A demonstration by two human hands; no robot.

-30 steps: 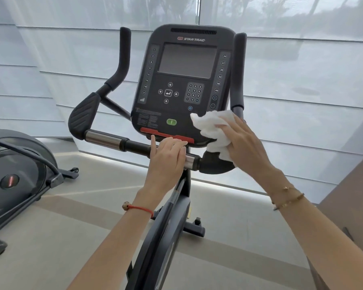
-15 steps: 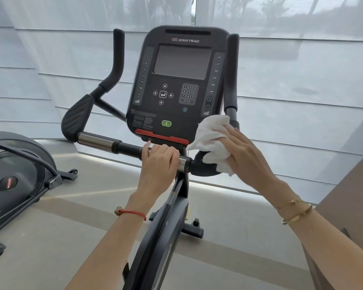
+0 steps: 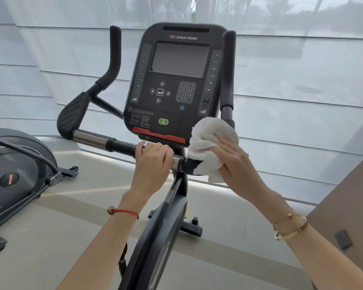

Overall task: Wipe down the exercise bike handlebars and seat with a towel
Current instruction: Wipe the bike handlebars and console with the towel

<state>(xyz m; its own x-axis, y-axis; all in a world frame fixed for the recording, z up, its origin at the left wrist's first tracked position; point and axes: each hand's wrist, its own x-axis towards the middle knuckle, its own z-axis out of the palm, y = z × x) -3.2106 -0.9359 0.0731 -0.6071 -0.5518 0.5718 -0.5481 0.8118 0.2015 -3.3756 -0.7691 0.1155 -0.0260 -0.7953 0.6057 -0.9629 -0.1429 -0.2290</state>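
Note:
A black exercise bike stands in front of me, its console (image 3: pixel 176 84) upright above the handlebar (image 3: pixel 96 140). My left hand (image 3: pixel 153 162) grips the horizontal bar just below the console, fingers curled over it. My right hand (image 3: pixel 237 164) presses a white towel (image 3: pixel 210 143) against the right handlebar pad, which the towel mostly hides. The right upright grip (image 3: pixel 228 70) rises behind the towel, and the left upright grip (image 3: pixel 114 57) stands at the other side. The seat is out of view.
Another exercise machine (image 3: pixel 17 170) sits on the floor at the left. A window with sheer blinds (image 3: pixel 302 80) runs behind the bike. A brown surface (image 3: pixel 348 206) fills the right edge. The bike's frame (image 3: pixel 155 237) runs down between my arms.
My right hand has slid the towel down and around the right handlebar pad. The left hand has kept its grip on the bar. The view has shifted slightly.

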